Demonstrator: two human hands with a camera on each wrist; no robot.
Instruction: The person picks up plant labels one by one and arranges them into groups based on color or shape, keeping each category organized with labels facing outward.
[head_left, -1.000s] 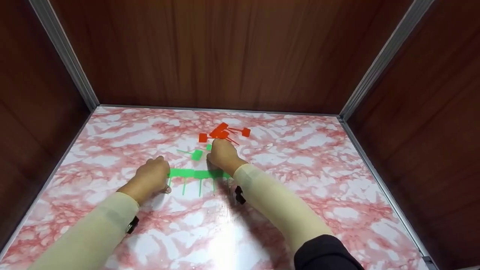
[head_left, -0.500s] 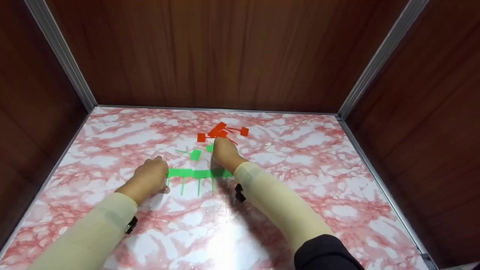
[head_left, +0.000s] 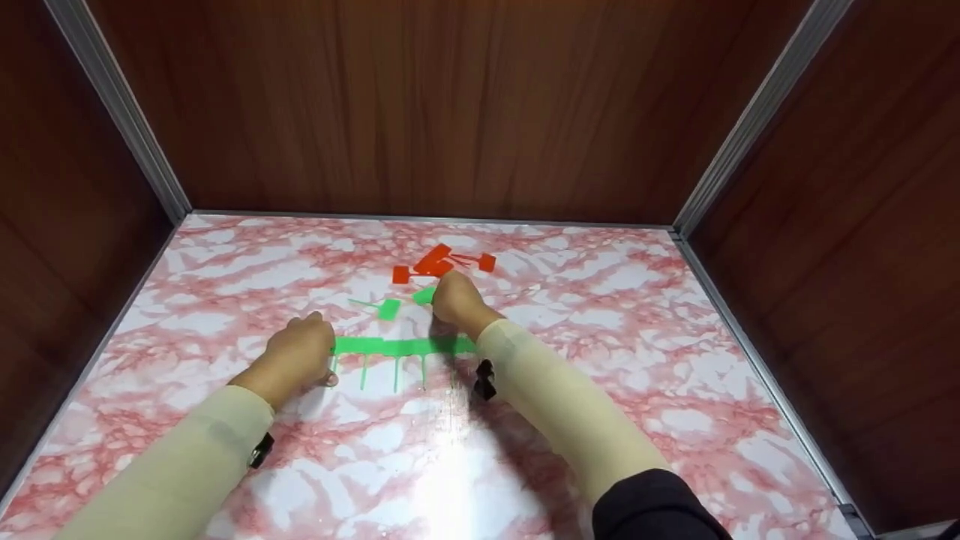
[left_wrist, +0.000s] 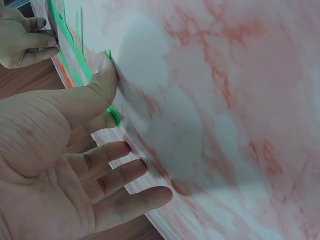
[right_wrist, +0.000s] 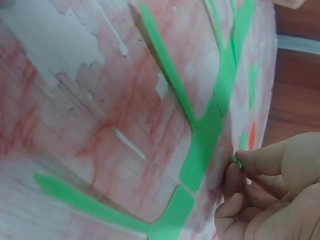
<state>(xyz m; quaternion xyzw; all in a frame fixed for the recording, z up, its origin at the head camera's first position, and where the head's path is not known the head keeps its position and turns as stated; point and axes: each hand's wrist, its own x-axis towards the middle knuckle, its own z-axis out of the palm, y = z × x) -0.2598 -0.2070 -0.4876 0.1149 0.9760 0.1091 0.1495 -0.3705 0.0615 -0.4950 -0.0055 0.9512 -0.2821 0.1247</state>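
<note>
Several flat green cable tie tags (head_left: 405,347) lie edge to edge in a row, their thin tails pointing toward the person. At the row's left end rests my left hand (head_left: 300,352). In the left wrist view its thumb and index fingertips touch the end tag (left_wrist: 116,116), while the other fingers extend loosely. My right hand (head_left: 459,300), beyond the row, pinches another green cable tie tag (right_wrist: 238,161) between thumb and index finger; this tag's square head shows left of the hand in the head view. One more loose green tag (head_left: 388,309) lies between the hands.
A small cluster of red cable tie tags (head_left: 433,260) lies just past the right hand. The pink-and-white marbled tabletop (head_left: 600,360) is bounded by brown wood-grain panels (head_left: 450,112) with metal corner strips (head_left: 757,112).
My right hand has shifted slightly to the right, and more of the green tag's head shows beside it. The left hand stays at the row's left end.
</note>
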